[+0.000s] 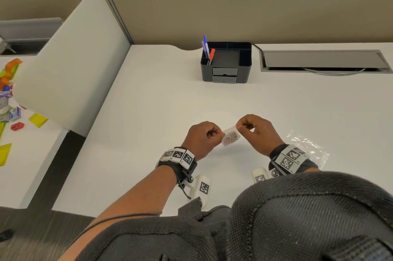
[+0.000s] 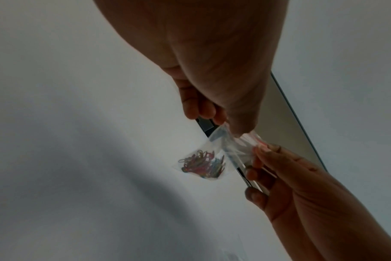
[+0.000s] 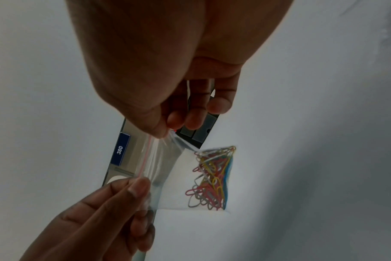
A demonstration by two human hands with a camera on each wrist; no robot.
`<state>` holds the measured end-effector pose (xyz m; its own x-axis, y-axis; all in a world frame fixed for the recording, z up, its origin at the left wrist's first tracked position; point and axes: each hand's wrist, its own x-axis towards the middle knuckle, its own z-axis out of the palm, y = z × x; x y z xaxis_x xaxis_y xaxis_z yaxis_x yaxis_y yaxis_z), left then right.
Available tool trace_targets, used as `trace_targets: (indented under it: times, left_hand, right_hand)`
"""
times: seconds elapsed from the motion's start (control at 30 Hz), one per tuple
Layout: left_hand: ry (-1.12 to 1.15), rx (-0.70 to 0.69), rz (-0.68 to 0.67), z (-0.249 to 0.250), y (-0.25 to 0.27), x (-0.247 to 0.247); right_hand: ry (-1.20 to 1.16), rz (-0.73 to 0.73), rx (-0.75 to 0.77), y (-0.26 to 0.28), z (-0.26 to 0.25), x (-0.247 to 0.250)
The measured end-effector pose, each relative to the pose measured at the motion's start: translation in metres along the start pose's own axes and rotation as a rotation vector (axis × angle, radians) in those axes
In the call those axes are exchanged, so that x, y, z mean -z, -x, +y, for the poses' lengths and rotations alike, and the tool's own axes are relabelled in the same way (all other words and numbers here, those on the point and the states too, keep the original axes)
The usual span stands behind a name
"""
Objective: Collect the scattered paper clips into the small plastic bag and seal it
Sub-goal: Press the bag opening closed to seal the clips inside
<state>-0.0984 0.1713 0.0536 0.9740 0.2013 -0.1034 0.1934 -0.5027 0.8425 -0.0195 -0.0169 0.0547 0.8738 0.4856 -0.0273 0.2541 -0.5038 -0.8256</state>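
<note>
Fingers of the left hand [image 1: 203, 137] and right hand [image 1: 258, 131] each pinch one small plastic bag [image 3: 167, 169] holding many paper clips [image 3: 212, 178]

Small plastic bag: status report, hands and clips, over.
Left hand and right hand each pinch an end of the small plastic bag at its red zip strip. Paper clips bunched inside. Nothing in the way.

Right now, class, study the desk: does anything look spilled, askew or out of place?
Nothing spilled: the paper clips are bunched inside the small plastic bag, pinched at its top corners by the left hand and right hand. One oddity: a crumpled clear wrapper lies loose on the desk beside the right wrist.
</note>
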Motion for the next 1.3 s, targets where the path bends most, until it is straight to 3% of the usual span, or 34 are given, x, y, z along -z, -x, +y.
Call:
trace_targets:
  times: [0.4, 0.53, 0.8, 0.93, 1.3]
  left_hand:
    - [-0.166, -0.019, -0.052, -0.006, -0.005, 0.009]
    - [-0.063, 0.018, 0.059, -0.021, -0.001, 0.013]
    - [0.060, 0.038, -0.035, -0.008, -0.006, -0.009]
    - [0.144, 0.113, -0.022, -0.009, -0.006, -0.010]
    - [0.248, 0.042, 0.086, -0.008, 0.003, 0.000]
  right_hand:
    - [0.005, 0.039, -0.057, 0.001, 0.013, 0.004]
    - [0.023, 0.024, -0.058, 0.000, 0.018, 0.014]
    - [0.068, -0.059, 0.063, 0.001, -0.005, 0.004]
    - [-0.015, 0.014, 0.010, -0.003, -0.006, 0.000]
    - [-0.200, 0.024, -0.075, 0.000, -0.002, -0.010]
